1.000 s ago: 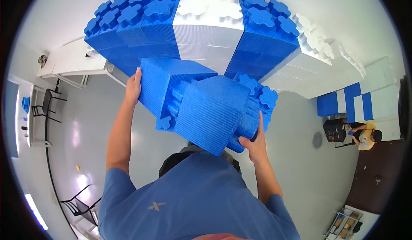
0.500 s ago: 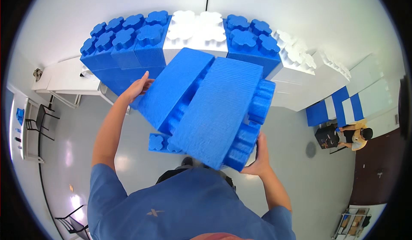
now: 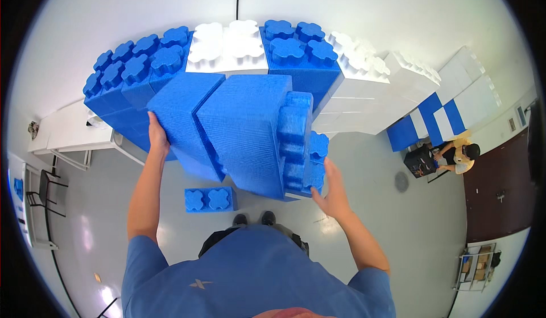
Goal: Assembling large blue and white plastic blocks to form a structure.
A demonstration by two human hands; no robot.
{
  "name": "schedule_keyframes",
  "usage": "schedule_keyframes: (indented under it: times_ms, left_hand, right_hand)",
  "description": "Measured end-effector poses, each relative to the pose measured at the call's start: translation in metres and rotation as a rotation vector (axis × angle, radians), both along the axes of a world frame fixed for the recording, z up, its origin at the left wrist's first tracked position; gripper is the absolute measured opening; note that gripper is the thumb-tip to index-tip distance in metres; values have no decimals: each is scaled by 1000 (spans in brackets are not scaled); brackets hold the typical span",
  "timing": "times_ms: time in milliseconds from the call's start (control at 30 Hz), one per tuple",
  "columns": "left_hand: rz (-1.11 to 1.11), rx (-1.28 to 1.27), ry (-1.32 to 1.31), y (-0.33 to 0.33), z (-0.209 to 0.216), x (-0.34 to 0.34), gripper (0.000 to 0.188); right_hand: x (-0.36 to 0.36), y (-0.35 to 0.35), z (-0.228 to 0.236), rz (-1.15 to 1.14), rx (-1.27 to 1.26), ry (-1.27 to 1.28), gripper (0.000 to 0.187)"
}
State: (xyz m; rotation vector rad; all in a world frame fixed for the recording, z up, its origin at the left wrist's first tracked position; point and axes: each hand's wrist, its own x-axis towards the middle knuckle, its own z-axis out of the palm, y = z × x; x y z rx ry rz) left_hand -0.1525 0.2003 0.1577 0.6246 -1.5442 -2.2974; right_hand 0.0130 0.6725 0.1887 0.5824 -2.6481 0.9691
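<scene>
A: State the location of the workpieces.

B: The left-hand blue block [image 3: 182, 119] and the right-hand blue block [image 3: 242, 136] are side by side in front of the block wall [image 3: 284, 68], covering part of its face. A narrow, dark gap runs between them. Both are tilted. Contact with the wall cannot be determined.

A: State the condition of the left grip [image 3: 161, 140].

B: Grasping the outer left side of the left-hand block, its fingers along the edge.

A: And the right grip [image 3: 334, 194]?

B: Released, with thumb and fingers spread. It is located just beside the right end of the right-hand block, where lobed studs [image 3: 294, 142] project sideways. Contact cannot be determined.

A: List adjacent components.

B: A small blue block [image 3: 207, 200] rests on the floor [image 3: 369, 164], two studs visible, ahead of the shoes [image 3: 268, 218]. The wall runs in blue and white sections, studs uppermost.

A: Describe the surroundings.

B: Left: a white surface [image 3: 71, 126] and a black chair [image 3: 41, 197]. Right: a co-worker [image 3: 463, 161] in a yellow top, beside a black box [image 3: 420, 163]. Lower right: a rack [image 3: 478, 269] carrying brown items.
</scene>
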Motion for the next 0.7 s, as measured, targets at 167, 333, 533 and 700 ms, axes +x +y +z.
schedule_keyframes:
  times_ms: [167,333,533,700]
  left_hand:
    - [61,-293,294,-36,-30,31,70]
    - [-85,-660,430,-46,-25,75,76]
    - [-167,-766,526,-55,-10,118,74]
    - [-234,-562,176,-81,-8,136,66]
  right_hand:
    - [-17,-24,1,-121,-939,-634,76]
    - [-20,-52,-11,-186,-1198,-1100,72]
    - [-10,-60,-57,-7,-1295,-1309,73]
    - [-11,-77,-66,8,-1423,-1272,70]
